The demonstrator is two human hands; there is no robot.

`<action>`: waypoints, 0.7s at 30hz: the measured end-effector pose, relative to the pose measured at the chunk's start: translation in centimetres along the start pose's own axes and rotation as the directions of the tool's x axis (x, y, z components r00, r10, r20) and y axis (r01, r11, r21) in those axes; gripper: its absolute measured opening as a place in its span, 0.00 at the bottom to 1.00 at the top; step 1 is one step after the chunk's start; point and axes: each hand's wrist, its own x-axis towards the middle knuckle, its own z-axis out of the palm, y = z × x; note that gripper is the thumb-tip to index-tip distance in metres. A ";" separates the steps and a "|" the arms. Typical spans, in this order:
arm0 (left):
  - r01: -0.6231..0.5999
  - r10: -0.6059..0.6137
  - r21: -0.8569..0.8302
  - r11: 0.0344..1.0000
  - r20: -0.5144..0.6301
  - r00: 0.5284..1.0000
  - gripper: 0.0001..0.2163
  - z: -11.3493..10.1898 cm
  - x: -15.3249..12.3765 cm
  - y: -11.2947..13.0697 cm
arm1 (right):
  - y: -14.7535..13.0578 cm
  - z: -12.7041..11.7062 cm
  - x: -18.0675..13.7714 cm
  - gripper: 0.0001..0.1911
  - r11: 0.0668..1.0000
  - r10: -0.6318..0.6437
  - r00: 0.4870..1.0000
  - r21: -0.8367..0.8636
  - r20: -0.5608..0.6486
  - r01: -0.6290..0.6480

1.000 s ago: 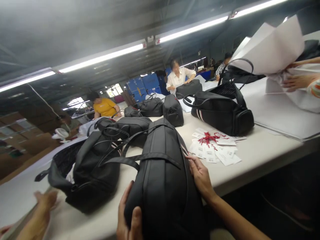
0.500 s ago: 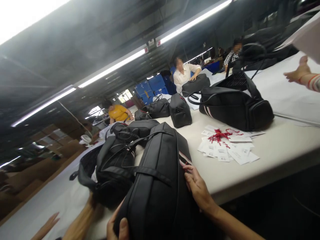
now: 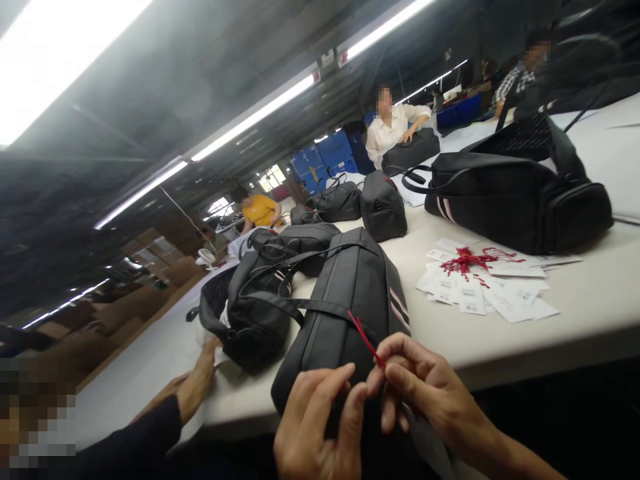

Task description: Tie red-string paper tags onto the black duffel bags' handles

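A black duffel bag [image 3: 345,293] lies lengthwise on the pale table [image 3: 575,300], its near end right in front of me. My right hand [image 3: 425,390] pinches a thin red string [image 3: 367,340] that runs up against the bag. My left hand [image 3: 323,427] hovers beside it, with its fingers curled and its fingertips close to the string. A pile of white paper tags with red strings [image 3: 480,283] lies on the table to the right of the bag.
More black bags sit along the table: one at left [image 3: 255,310], a large one at right [image 3: 515,197], smaller ones behind [image 3: 383,207]. Another person's arm and hand [image 3: 195,387] reach in at lower left. Other people work farther back.
My hands have left the sides of the bag and come together in front of it. The right one now pinches a red string. The view has swung left and up.
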 end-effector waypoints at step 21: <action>0.276 -0.217 -0.166 0.947 0.303 0.928 0.07 -0.1 4.5 -0.6 | -2.3 -0.5 3.0 0.21 0.960 0.109 0.993 -0.264 0.040 -0.095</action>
